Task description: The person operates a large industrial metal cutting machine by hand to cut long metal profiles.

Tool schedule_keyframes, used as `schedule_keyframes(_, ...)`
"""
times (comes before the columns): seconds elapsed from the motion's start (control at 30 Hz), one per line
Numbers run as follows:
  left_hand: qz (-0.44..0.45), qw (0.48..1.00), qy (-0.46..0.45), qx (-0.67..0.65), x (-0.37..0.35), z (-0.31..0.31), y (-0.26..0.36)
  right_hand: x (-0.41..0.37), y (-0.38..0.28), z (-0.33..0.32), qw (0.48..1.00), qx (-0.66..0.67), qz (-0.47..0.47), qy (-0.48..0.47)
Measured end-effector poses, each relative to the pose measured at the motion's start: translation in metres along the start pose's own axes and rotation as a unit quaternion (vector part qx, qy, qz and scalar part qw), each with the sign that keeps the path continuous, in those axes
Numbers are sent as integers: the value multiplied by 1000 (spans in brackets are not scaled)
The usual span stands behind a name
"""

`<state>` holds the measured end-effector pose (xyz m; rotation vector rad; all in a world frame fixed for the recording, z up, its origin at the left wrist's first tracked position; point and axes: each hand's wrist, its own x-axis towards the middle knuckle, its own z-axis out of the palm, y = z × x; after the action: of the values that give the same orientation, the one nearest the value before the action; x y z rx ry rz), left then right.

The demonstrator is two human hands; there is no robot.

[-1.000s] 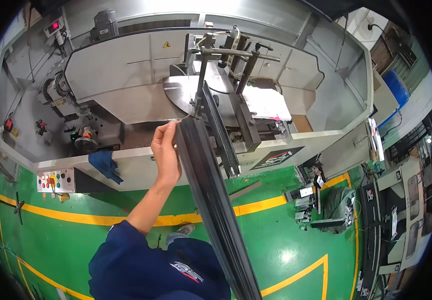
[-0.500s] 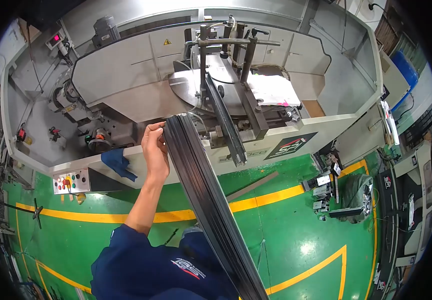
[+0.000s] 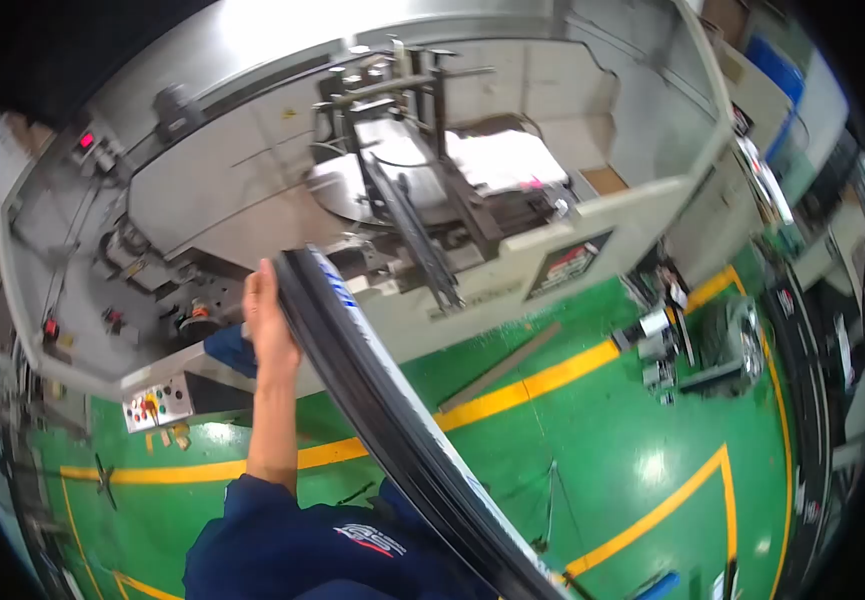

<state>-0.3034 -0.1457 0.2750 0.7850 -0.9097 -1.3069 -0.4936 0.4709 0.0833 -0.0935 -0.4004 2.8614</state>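
Note:
My left hand [image 3: 270,325] is closed on a long dark grooved profile [image 3: 357,385], close to its far end. The profile slants from that end down past my body to the bottom of the view. Along its right side runs a pale strip with blue lettering. Beyond it, a second dark channel-shaped bar [image 3: 410,235] lies on the machine, under an upright clamp frame [image 3: 387,90] beside a round metal table [image 3: 337,195]. My right hand is out of view.
The machine's pale front wall [image 3: 642,215] stands before me. A blue cloth [image 3: 230,348] hangs over it, near a button panel [image 3: 157,400]. On the green floor are a loose flat strip [image 3: 502,365], metal parts [image 3: 657,350] and a plastic-wrapped bundle [image 3: 732,340].
The profile has turned, so its pale lettered side shows more. My left hand and the profile's far end sit farther left and slightly lower, while the whole view has tilted.

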Motion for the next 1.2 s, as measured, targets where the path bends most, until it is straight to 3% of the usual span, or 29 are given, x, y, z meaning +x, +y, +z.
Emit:
schedule_keyframes(0.07, 2, 1000, 11, 20, 0, -3, -5, -17, -28, -13, 999, 31, -26, 0)
schedule_keyframes(0.17, -86, 995, 27, 54, -10, 0, -8, -52, -64, -28, 995, 71, -65, -13)
schedule_keyframes(0.23, -127, 987, -89, -32, 5, -37, -39, -58, -70, -30, 996, 50, -63, -34)
schedule_keyframes(0.3, -128, 988, -89, -4, 22, -82, -75, -57, -70, -28, 996, 45, -70, -33)
schedule_keyframes(0.37, -109, 993, 19, 52, 9, -87, -94, -55, -79, -25, 997, 15, -52, -58)
schedule_keyframes(0.43, -125, 985, 42, 108, 10, -113, -126, -50, -75, 5, 994, -36, -98, -26)
schedule_keyframes(0.47, -97, 985, 14, 143, 23, -149, -160, -46, -82, 2, 994, 0, -69, -88)
schedule_keyframes(0.57, -167, 981, 17, 98, 3, -171, -218, -44, -68, 77, 976, -152, -153, 13)
schedule_keyframes(0.6, -215, 974, -10, 73, -7, -179, -234, -47, -72, 88, 974, -169, -153, 3)
schedule_keyframes(0.67, -322, 944, 8, 67, -26, -182, -258, -40, -82, 104, 969, -201, -144, -26)
schedule_keyframes(0.8, -443, 896, 3, 28, -55, -238, -345, -41, -99, 126, 969, -182, -95, -139)
schedule_keyframes(0.87, -624, 781, 15, 13, -69, -252, -367, -48, -92, 152, 963, -195, -107, -154)
schedule_keyframes(0.9, -665, 740, -1, 98, -73, -271, -390, -52, -90, 163, 958, -211, -115, -157)
schedule_keyframes(0.97, -648, 672, 1, 357, -90, -266, -399, -60, -88, 180, 940, -256, -127, -187)
schedule_keyframes(1.0, -668, 621, -10, 411, -94, -250, -390, -66, -89, 187, 935, -270, -120, -197)
schedule_keyframes(1.03, -635, 655, -44, 407, -108, -231, -375, -71, -88, 194, 929, -283, -114, -208)
schedule_keyframes(1.1, -582, 718, -100, 368, -120, -238, -407, -87, -70, 215, 926, -306, -146, -164)
schedule_keyframes(1.13, -390, 670, -196, 601, -131, -262, -451, -91, -72, 216, 919, -318, -131, -190)
schedule_keyframes(1.17, -459, 679, -177, 545, -138, -194, -371, -97, -63, 219, 908, -342, -150, -189)
schedule_keyframes(1.2, -381, 673, -240, 587, -147, -209, -406, -101, -56, 225, 914, -327, -142, -192)
